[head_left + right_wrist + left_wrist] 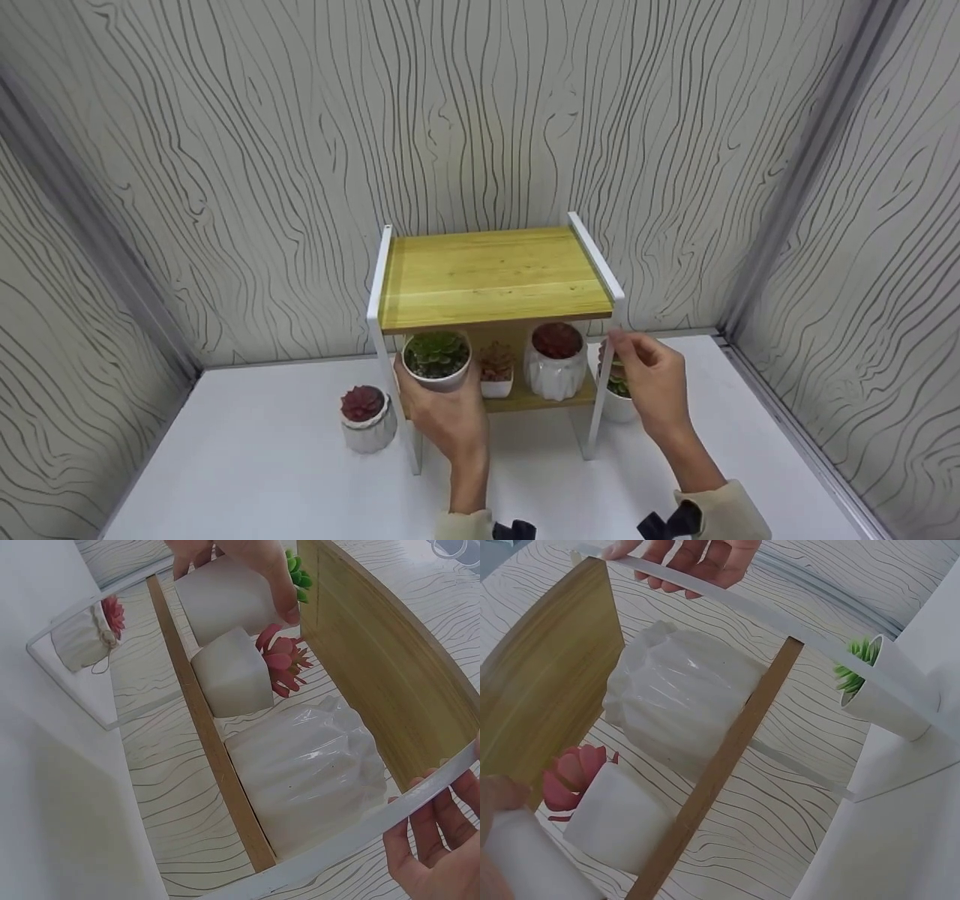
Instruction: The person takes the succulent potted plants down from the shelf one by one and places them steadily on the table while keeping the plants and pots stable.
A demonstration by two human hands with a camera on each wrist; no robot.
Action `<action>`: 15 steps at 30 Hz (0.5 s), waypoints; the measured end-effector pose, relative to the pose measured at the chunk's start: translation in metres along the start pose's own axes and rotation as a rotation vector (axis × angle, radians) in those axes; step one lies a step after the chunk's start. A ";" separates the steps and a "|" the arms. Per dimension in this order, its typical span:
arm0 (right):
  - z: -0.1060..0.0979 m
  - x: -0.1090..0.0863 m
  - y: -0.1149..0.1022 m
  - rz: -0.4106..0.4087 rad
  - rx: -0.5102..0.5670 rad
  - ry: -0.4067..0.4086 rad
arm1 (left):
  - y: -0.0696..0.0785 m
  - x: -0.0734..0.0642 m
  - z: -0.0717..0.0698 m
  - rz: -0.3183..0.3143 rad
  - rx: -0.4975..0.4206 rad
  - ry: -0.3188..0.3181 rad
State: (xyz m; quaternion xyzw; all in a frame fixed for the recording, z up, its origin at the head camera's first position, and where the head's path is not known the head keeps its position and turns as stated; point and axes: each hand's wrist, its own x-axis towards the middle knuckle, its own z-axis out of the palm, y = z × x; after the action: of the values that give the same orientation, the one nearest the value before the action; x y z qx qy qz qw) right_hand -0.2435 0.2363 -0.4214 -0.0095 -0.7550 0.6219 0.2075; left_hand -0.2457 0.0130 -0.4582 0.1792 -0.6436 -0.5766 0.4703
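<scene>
My left hand [450,420] holds a white pot with a green succulent [436,356] at the left end of the lower board, under the shelf's top. In the right wrist view its fingers wrap that pot [229,596] just above the board. My right hand [664,386] pinches the white metal side frame [409,806] of the two-tier wooden shelf [495,274], thumb on one side and fingers on the other. Between the hands, a small white pot with a reddish succulent [496,388] and a larger ridged white pot [556,375] stand on the lower board.
Left of the shelf, a white pot with a dark red succulent [369,431] stands on the white table [262,450]. To the right, partly behind the frame and right hand, is another white pot with a green plant [619,409]. A wood-grain-patterned wall [480,112] rises behind.
</scene>
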 end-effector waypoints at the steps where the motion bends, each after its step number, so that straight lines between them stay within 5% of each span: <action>1: 0.000 0.000 0.000 0.002 -0.001 0.000 | 0.001 0.000 0.000 -0.004 0.001 -0.001; 15: -0.001 -0.001 0.000 -0.008 0.011 -0.006 | 0.006 -0.010 -0.008 0.030 -0.001 0.008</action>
State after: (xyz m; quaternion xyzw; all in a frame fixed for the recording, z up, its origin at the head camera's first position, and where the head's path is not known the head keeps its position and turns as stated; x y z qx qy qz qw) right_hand -0.2426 0.2367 -0.4220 -0.0033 -0.7523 0.6253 0.2076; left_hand -0.2320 0.0179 -0.4574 0.1715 -0.6443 -0.5689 0.4816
